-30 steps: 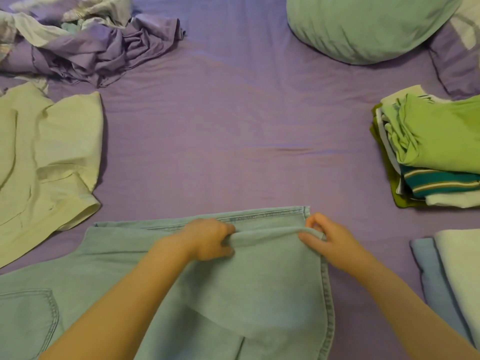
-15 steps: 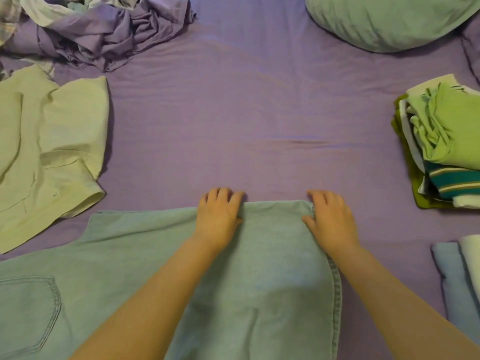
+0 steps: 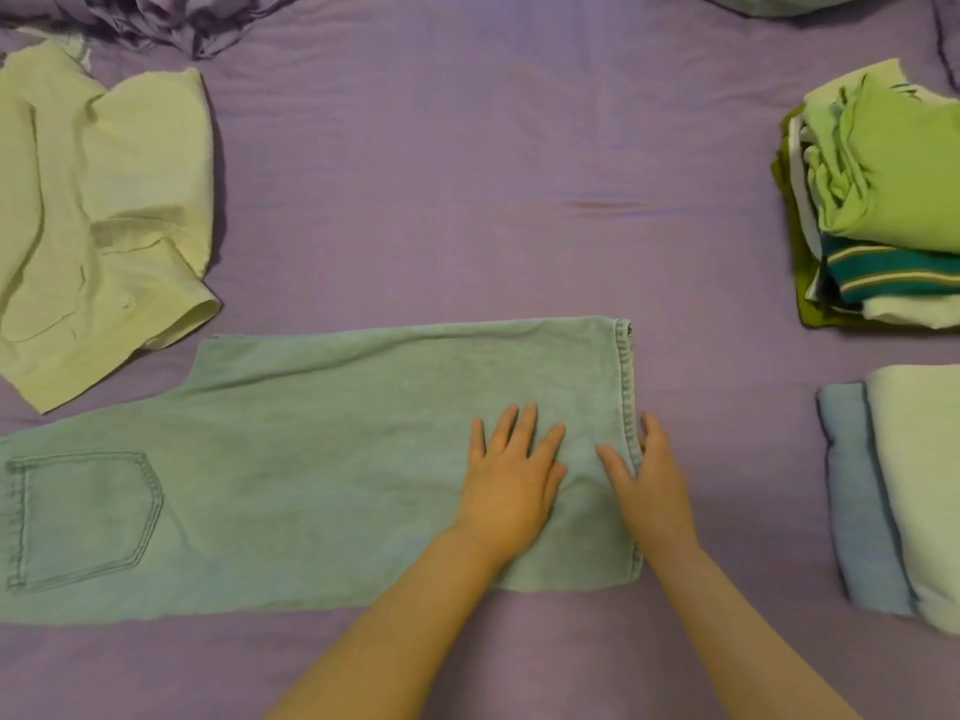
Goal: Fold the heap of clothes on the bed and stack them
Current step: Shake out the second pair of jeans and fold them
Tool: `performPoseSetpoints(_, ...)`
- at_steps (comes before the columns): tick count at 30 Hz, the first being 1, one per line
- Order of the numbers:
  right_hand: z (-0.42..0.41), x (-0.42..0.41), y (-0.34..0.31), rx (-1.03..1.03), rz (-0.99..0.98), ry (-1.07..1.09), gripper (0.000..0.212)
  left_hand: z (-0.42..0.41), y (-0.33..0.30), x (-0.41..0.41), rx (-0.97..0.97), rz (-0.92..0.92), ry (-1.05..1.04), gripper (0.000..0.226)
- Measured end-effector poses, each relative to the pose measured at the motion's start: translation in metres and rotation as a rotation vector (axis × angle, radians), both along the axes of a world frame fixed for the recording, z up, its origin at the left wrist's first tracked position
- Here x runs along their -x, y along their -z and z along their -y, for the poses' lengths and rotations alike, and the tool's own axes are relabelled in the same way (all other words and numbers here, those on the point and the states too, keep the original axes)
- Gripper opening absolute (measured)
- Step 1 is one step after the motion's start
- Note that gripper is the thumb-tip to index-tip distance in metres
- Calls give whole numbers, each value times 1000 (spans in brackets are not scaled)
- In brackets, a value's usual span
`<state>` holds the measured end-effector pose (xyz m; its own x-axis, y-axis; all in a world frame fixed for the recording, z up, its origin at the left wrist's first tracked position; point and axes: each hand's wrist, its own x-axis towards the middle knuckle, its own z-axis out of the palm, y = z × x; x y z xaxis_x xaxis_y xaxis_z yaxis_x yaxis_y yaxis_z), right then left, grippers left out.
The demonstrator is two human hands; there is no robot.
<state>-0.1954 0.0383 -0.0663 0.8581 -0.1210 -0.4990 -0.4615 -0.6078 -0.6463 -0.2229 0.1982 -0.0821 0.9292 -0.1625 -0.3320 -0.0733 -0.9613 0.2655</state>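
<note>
Pale blue jeans (image 3: 322,459) lie flat across the purple bed sheet (image 3: 467,174), folded lengthwise, with a back pocket at the left and the hem at the right. My left hand (image 3: 511,475) presses flat on the denim near the hem, fingers spread. My right hand (image 3: 649,475) rests flat at the hem's stitched edge, its thumb on the denim. A stack of folded clothes (image 3: 883,200) with a green top layer sits at the right. Below that stack sits a second folded pile (image 3: 898,491) of blue and whitish pieces.
A pale yellow shirt (image 3: 98,215) lies crumpled and unfolded at the left. Part of a heap of purple clothes (image 3: 156,13) shows at the top left edge. A green pillow (image 3: 779,0) peeks in at the top right.
My hands laid the folded denim layer down and let go of it, then slid back toward me along the hem with flat fingers. The camera view tilted down.
</note>
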Motion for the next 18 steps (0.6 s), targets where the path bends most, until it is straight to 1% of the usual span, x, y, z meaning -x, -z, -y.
performPoseSetpoints(3,3,26,-10,21,-56,102,60,-1,-10,12,171,32,48,60)
performPoseSetpoints(5,4,33,-19,31,-36,153,58,1,-17,27,250,51,151,76)
performPoseSetpoints(7,2,31,-32,-35,-1,191,54,7,-25,44,248,62,205,97)
performPoseSetpoints(9,-7,25,-48,-199,-4,247,51,18,-34,57,208,107,163,107)
performPoseSetpoints(10,-12,22,-56,-296,-14,266,50,23,-39,61,202,133,109,104)
performPoseSetpoints(11,-17,18,-64,-394,-25,275,47,25,-43,62,206,180,37,94)
performPoseSetpoints(13,-22,14,-72,-562,-56,257,36,17,-49,51,238,277,-146,65)
performPoseSetpoints(14,-20,13,-72,-571,-51,224,33,7,-52,41,274,293,-242,54)
performPoseSetpoints(15,-17,14,-72,-535,-41,177,32,-5,-55,30,301,292,-335,46)
performPoseSetpoints(17,-6,20,-65,-346,-28,65,33,-30,-62,8,299,224,-446,36)
performPoseSetpoints(18,-2,24,-60,-249,-36,28,34,-41,-64,0,278,216,-467,39)
